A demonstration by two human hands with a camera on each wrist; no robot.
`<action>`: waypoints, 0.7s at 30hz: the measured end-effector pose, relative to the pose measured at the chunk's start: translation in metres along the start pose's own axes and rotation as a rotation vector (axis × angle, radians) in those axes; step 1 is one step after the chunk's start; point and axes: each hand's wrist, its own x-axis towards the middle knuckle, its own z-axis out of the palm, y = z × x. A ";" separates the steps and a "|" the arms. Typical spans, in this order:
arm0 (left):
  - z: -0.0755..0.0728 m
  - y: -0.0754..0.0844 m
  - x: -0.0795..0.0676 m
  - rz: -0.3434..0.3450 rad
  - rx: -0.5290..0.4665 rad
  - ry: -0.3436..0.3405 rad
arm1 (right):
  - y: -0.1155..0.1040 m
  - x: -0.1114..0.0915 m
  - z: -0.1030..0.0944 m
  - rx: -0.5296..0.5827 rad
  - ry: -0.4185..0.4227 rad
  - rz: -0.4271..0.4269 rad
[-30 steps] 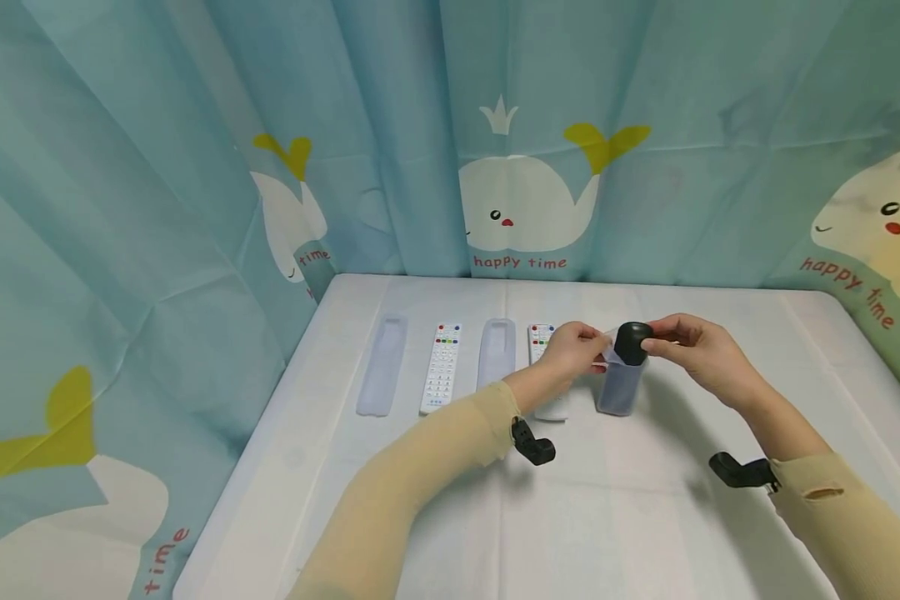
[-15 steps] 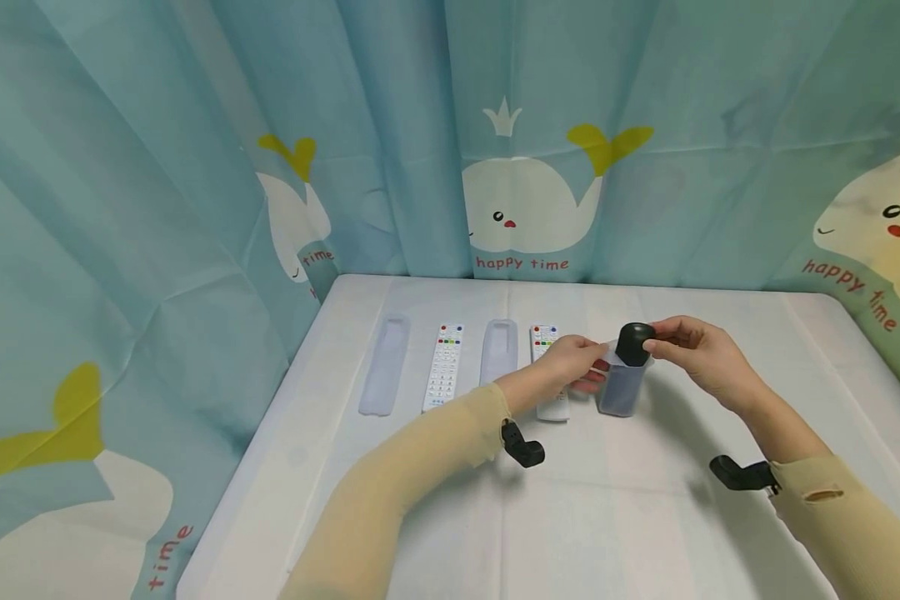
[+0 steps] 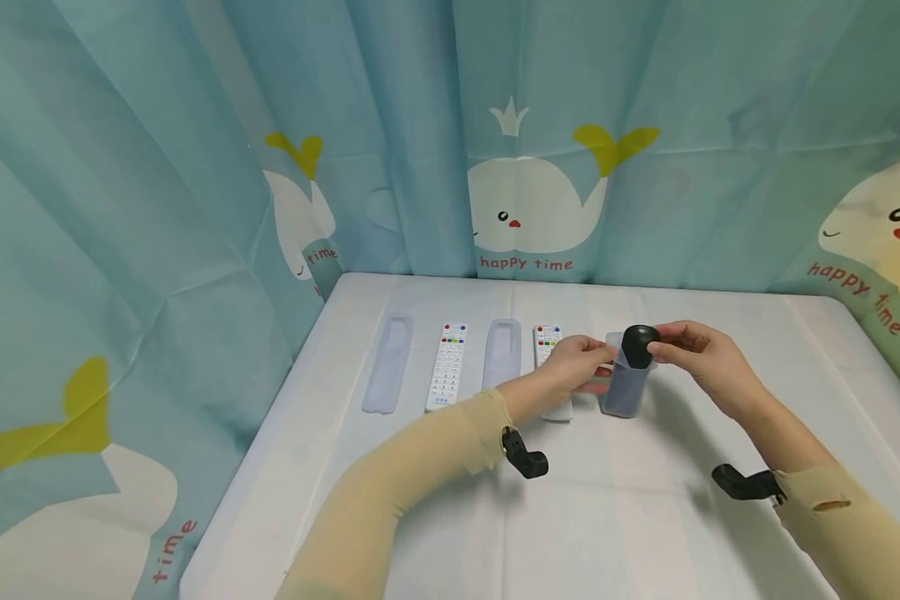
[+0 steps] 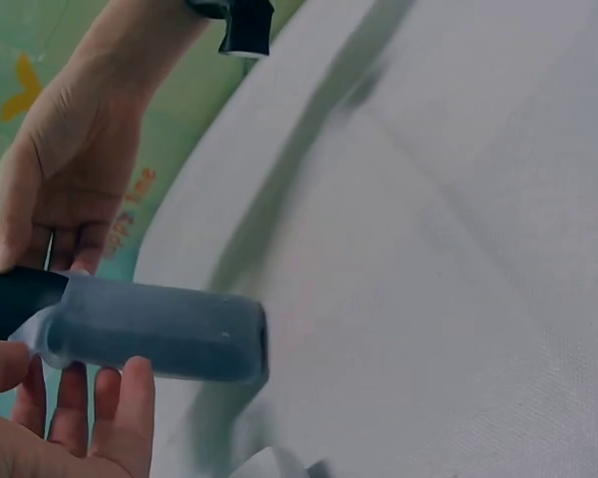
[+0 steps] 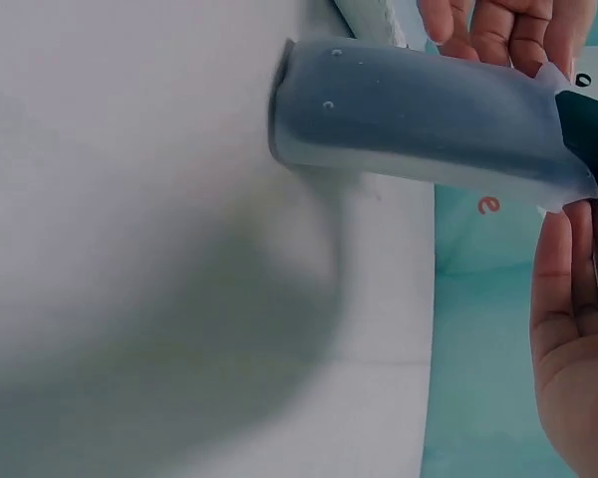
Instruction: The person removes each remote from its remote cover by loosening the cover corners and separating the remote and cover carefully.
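Note:
A translucent silicone sleeve [image 3: 624, 397] stands tilted over the table, with the black rounded end of what looks like a remote control [image 3: 638, 345] sticking out of its top. The dark body shows through the sleeve wall in both wrist views. My left hand [image 3: 574, 367] pinches the sleeve's rim between thumb and forefinger, its other fingers spread along the side. From the right, my right hand [image 3: 708, 360] holds the black end between thumb and fingers. In the right wrist view the sleeve's mouth [image 5: 563, 184] surrounds the remote just below that end.
A white remote control [image 3: 446, 367] lies between two flat translucent sleeves, one at left [image 3: 387, 364] and one nearer the middle [image 3: 502, 354]. Another white remote [image 3: 547, 336] is partly hidden under my left hand. A blue curtain [image 3: 390, 167] hangs behind the table [image 3: 645, 517].
My left hand has lowered slightly along the sleeve's left side, its lower fingers now spread. My right hand keeps hold of the black end. The head view has shifted a little.

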 end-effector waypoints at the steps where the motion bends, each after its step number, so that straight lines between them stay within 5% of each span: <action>1: 0.000 0.000 0.000 -0.003 0.000 -0.001 | 0.001 -0.002 0.000 0.036 0.006 0.006; 5: 0.001 -0.002 -0.001 -0.002 -0.013 -0.010 | 0.002 -0.007 -0.003 0.171 0.026 0.051; 13: -0.001 -0.004 0.001 -0.001 -0.030 -0.004 | 0.002 -0.013 0.001 0.139 -0.100 0.263; 21: -0.002 -0.007 0.003 -0.041 -0.020 -0.019 | 0.002 -0.011 0.008 0.429 -0.093 0.330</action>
